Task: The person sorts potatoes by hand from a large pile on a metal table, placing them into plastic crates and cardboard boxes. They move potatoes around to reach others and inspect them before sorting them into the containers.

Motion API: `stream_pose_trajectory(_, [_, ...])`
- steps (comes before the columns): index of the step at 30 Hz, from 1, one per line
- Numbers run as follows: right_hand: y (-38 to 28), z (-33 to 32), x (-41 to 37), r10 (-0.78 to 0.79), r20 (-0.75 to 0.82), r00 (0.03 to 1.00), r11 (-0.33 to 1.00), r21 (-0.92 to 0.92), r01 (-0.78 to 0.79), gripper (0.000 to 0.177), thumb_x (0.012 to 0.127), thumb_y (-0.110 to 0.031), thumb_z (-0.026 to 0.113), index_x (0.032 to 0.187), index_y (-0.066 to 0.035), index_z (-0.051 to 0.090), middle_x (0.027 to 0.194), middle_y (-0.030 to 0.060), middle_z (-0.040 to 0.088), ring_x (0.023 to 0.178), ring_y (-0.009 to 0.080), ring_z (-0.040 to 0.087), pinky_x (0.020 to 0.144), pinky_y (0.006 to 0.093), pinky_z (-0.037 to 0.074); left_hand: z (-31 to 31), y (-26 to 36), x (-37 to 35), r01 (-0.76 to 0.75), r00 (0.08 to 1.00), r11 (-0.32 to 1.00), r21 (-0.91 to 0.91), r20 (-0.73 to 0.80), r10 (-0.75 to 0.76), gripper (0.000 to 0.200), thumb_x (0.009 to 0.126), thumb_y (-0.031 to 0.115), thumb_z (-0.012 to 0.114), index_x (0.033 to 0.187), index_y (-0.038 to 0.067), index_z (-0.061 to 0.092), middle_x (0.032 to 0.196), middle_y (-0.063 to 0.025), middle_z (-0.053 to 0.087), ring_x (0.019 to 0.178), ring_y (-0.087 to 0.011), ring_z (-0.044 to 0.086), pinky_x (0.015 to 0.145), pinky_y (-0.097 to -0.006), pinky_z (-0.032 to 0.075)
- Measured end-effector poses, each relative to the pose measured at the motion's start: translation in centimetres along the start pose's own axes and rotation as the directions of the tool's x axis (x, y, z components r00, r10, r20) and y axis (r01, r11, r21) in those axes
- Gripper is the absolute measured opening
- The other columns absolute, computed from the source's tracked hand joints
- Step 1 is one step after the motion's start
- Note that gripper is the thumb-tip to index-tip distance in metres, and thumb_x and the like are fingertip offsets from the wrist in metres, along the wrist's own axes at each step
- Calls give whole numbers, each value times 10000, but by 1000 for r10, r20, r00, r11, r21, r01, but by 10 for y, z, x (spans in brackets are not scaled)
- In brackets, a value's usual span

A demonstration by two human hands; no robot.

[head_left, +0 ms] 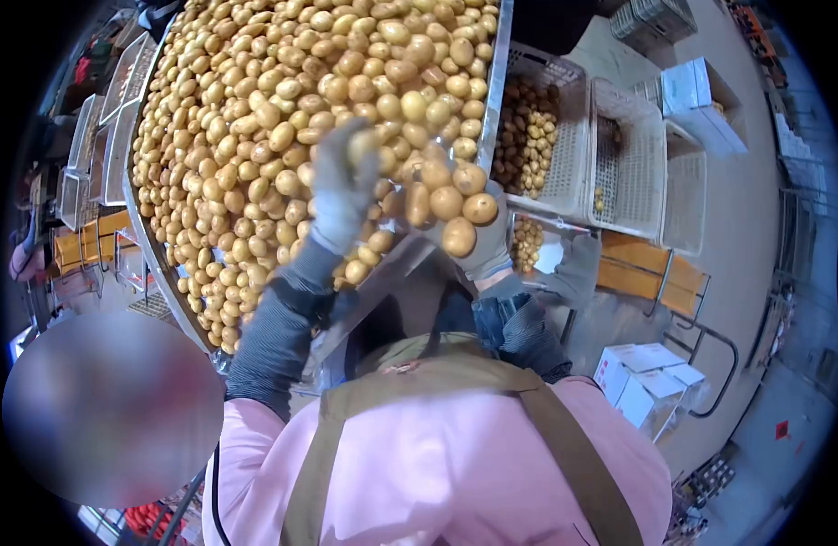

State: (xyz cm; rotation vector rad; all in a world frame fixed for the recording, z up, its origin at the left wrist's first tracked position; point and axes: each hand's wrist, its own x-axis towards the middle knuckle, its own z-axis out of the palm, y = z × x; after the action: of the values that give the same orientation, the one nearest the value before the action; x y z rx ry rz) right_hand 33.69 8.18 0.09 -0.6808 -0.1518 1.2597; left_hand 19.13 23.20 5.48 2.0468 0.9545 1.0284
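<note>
Small yellow-brown potatoes [282, 136] lie heaped across a metal-edged sorting table [493, 100] in front of me. My left hand [339, 196], in a pale glove, is over the front of the heap with its fingers curled round one potato [362, 146]. At the table's front edge, my gloved right hand [487, 255] is under and beside a cluster of larger potatoes [446, 202]. They appear to sit in a clear plastic bag, whose outline is blurred. The cluster hides most of the right fingers.
White plastic crates [628, 155] stand to the right, one part-filled with potatoes. An orange-sided cart [651, 278] is below them. White boxes [646, 382] sit at lower right, another carton [701, 100] farther back. More crates [91, 150] line the left. A blurred round patch covers the lower left.
</note>
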Motion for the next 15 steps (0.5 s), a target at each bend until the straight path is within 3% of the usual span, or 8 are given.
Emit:
stream_pose_trajectory(1, [-11, 15, -5, -2, -36, 999, 1000, -27, 1, 236, 993, -196, 565, 1177, -49, 571, 1087, 62, 637, 958, 203, 659, 820, 361, 593, 15, 15, -9, -136, 985, 982, -130, 85, 148, 349, 929, 195, 651, 1236, 36, 605, 1207, -189, 633, 1089, -366, 612, 954, -455, 491])
stream_pose_trajectory(4, [-17, 24, -12, -4, -132, 991, 965, 258, 38, 253, 1005, -278, 536, 1097, -50, 596, 1031, 67, 650, 924, 209, 662, 791, 333, 579, 40, 51, -21, -451, 784, 891, -41, 458, 418, 548, 885, 110, 692, 1396, 32, 511, 1309, -218, 582, 1243, -409, 557, 1079, -450, 441])
stream_pose_trajectory(6, [-33, 26, -30, 37, -132, 991, 894, 447, 26, 262, 1005, -281, 527, 1078, -39, 601, 1020, 76, 652, 916, 208, 662, 781, 323, 577, 51, 54, -23, -293, 773, 938, -185, 532, 346, 539, 928, 129, 648, 1428, 14, 484, 1375, -234, 544, 1286, -409, 526, 1115, -443, 407])
stream_pose_trajectory(7, [-29, 5, -33, -75, -175, 982, 981, 161, 104, 271, 1002, -287, 530, 1089, -43, 608, 1026, 91, 654, 922, 202, 664, 783, 326, 579, 55, 58, -32, 28, 813, 960, -280, 565, 141, 523, 971, 137, 597, 1458, 7, 458, 1383, -242, 549, 1293, -407, 525, 1126, -441, 396])
stream_pose_trajectory(8, [-34, -1, -41, -101, -48, 994, 961, 256, 110, 244, 1006, -268, 527, 1104, -63, 618, 1019, 97, 651, 917, 193, 663, 788, 324, 580, 60, 74, -27, 185, 800, 920, -344, 597, 62, 473, 997, 153, 573, 1442, 16, 488, 1373, -229, 569, 1291, -400, 529, 1125, -437, 394])
stream_pose_trajectory(10, [-39, -28, -54, -155, -181, 971, 979, 106, 176, 212, 998, -229, 552, 1116, -66, 618, 1024, 84, 651, 924, 191, 660, 802, 318, 579, 81, 75, -26, -240, 733, 949, -206, 602, 316, 445, 995, 157, 577, 1413, 14, 527, 1353, -201, 597, 1280, -403, 540, 1121, -438, 396])
stream_pose_trajectory(14, [-77, -52, -91, -304, -144, 942, 910, 250, 332, 326, 930, -219, 635, 1194, -29, 613, 1067, 47, 647, 1008, 170, 636, 891, 305, 550, 128, 123, -27, -340, 561, 882, -327, 682, 469, 470, 970, 225, 614, 1391, 28, 543, 1344, -181, 602, 1270, -384, 548, 1113, -437, 402])
stream_pose_trajectory(15, [-91, -60, -105, -333, -121, 935, 929, 125, 347, 356, 911, -217, 653, 1208, -24, 612, 1070, 46, 645, 1011, 169, 634, 895, 291, 542, 143, 132, -32, -214, 563, 905, -368, 710, 422, 487, 959, 258, 634, 1386, 41, 547, 1342, -198, 597, 1260, -401, 548, 1102, -450, 407])
